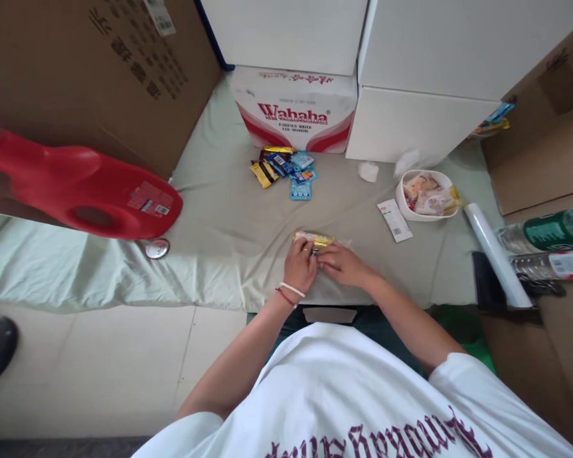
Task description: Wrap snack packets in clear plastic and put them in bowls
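Note:
A small yellow snack packet [315,239] lies on the pale green sheet [219,216] just in front of me. My left hand [300,264] is curled over its left end, with bracelets on the wrist. My right hand [342,263] pinches at the packet from the right, fingers closed. Both hands meet at the packet's near edge, hiding part of it. A pile of several small snack packets [286,168], yellow, dark and blue, lies farther back.
A white bowl [405,210] holding wrapped snacks sits at the right, beside a white label strip [394,220] and crumpled tissue [368,171]. A red jug [83,191] lies at left. A Wahaha carton [293,108], white boxes and brown cartons stand behind. Bottles [551,232] lie at right.

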Demonstrator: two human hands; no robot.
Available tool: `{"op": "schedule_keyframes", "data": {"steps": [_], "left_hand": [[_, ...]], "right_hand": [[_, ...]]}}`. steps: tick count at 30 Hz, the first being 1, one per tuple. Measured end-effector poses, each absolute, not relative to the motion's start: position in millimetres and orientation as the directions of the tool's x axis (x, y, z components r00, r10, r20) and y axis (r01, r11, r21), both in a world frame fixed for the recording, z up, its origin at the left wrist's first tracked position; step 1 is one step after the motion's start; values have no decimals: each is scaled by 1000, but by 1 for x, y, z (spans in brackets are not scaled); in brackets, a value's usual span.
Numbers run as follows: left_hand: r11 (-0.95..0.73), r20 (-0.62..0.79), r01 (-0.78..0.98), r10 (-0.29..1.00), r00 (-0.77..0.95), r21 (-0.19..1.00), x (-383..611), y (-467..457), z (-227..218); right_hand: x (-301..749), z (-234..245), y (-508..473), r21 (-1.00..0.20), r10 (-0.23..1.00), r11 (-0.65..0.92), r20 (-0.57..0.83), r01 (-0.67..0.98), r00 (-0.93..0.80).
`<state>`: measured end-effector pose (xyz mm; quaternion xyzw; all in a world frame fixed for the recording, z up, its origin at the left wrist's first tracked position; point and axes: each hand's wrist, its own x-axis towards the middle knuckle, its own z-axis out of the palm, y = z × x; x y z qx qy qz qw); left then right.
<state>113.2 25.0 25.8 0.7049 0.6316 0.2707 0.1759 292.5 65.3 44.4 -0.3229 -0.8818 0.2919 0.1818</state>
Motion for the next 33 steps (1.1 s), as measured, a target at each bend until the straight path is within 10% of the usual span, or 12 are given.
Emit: {"op": "schedule_keyframes", "data": {"steps": [5, 14, 21, 33], "left_hand": [[-137, 49, 899, 991, 128, 417, 110, 3, 28], [-156, 52, 919, 988, 148, 362, 115, -3, 26], [-209, 102, 911, 977, 185, 356, 124, -1, 18], [-377, 269, 727, 925, 267, 573, 70, -52, 12]], "right_hand": [[319, 33, 57, -542, 970, 228, 193, 809, -145], [299, 68, 60, -570, 986, 119, -26, 813, -163], [205, 99, 99, -247, 939, 134, -277, 960, -202], [161, 86, 57, -72, 945, 296, -126, 953, -303]]}}
